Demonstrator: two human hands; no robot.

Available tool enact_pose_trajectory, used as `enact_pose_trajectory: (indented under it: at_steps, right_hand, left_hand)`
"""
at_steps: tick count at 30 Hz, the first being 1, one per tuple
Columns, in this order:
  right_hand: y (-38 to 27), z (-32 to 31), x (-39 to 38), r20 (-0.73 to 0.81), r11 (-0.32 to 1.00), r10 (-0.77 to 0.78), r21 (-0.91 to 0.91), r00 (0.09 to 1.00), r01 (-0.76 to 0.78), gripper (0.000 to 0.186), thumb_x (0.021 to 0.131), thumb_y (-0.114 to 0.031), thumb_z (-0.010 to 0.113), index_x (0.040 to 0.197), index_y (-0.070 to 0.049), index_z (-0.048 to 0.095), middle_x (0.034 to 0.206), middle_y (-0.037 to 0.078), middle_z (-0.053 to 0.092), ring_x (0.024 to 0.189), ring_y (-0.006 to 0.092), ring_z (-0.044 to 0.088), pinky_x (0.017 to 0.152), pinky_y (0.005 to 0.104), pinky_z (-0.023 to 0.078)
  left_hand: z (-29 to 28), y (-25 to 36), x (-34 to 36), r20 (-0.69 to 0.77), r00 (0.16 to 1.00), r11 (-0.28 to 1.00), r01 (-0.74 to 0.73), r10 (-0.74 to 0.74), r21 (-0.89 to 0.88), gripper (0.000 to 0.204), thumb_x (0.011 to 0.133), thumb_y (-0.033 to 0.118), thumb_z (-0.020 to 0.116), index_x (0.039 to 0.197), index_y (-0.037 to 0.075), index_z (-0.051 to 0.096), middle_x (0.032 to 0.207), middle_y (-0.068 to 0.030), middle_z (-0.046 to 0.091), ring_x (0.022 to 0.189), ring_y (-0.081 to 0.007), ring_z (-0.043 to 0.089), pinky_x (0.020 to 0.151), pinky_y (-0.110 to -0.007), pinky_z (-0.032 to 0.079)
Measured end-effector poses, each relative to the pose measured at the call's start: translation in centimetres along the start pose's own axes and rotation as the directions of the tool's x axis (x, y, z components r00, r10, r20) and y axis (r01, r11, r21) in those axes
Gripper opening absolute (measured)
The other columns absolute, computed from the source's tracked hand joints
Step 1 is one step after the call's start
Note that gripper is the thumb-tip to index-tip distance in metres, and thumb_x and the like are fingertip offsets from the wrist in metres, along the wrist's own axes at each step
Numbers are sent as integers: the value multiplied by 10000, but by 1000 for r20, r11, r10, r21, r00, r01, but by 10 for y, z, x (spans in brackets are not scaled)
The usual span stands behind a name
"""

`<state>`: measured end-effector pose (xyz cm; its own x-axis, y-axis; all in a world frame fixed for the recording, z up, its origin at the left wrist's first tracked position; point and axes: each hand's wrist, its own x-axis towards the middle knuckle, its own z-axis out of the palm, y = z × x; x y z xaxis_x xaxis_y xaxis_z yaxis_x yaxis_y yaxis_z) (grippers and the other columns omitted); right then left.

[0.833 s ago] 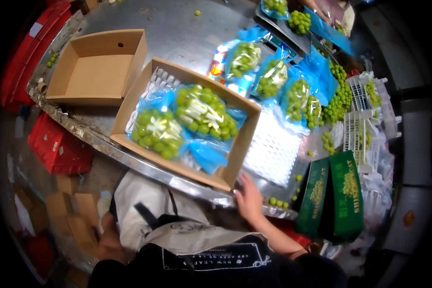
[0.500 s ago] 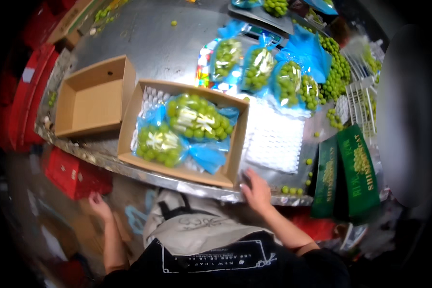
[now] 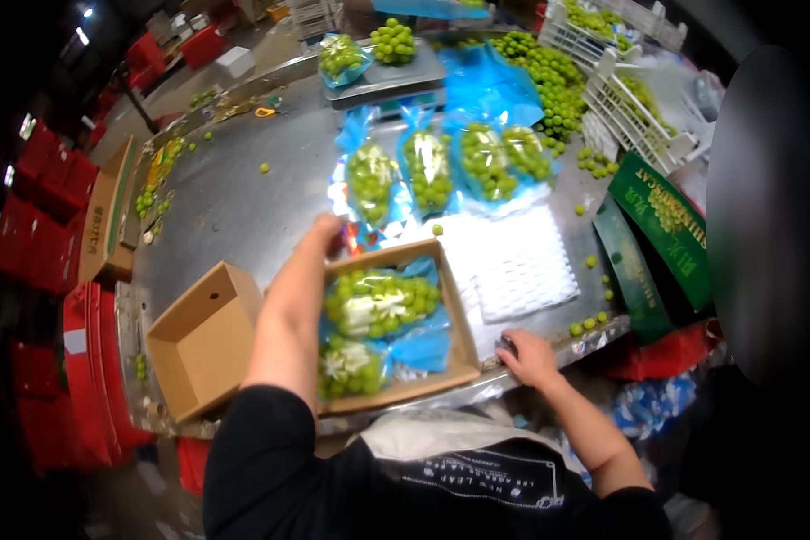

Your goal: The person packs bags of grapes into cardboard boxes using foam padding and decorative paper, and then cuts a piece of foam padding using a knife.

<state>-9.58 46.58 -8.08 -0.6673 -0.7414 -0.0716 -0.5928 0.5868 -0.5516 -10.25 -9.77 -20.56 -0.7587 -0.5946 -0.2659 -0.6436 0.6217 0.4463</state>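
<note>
My left hand reaches past the upper left corner of a cardboard box, near colourful packaging; its fingers are blurred and partly hidden. The box holds two bagged bunches of green grapes on blue plastic and white padding. My right hand rests at the table's front edge, right of the box, fingers curled but apart, beside white foam netting. An empty cardboard box sits to the left. Several blue bags of grapes lie beyond the filled box.
On the steel table are a scale with grapes, a grape pile, blue bags and orange scissors. White crates and green printed cartons stand right; red crates stand left.
My left hand has risen from below the table edge to beside the filled box's far corner. The view has shifted to show more of the room. My right hand stays near the front edge.
</note>
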Motion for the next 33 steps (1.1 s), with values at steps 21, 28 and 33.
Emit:
enact_pose_trajectory:
  at_steps: [21,28,33]
  right_hand:
    - [16,4,-7,-267,941,159,334,951,-64,283,825,-164,584,1072,-25,589,981,133,612,880,245,603,791,329,474]
    - [-23,-4,30,-288,604,167,786,943,133,412,886,-299,538,1172,-3,517,1102,107,584,989,213,567,885,355,430]
    - [-80,-33,69,-91,-29,419,993,904,113,336,932,-203,494,1200,-3,469,1117,61,558,1003,177,554,862,330,439]
  left_hand:
    - [-173,101,-166,-445,889,600,-413,104,-685,153,885,154,543,890,9,590,845,-55,644,724,-146,587,631,-292,451]
    - [-91,160,-234,24,935,43,10,353,-999,179,914,147,507,1047,39,560,933,-38,617,823,-124,584,734,-263,481]
    - [-48,212,-236,202,823,508,-119,531,-853,226,890,210,578,984,7,607,830,-31,636,800,-90,550,736,-236,439]
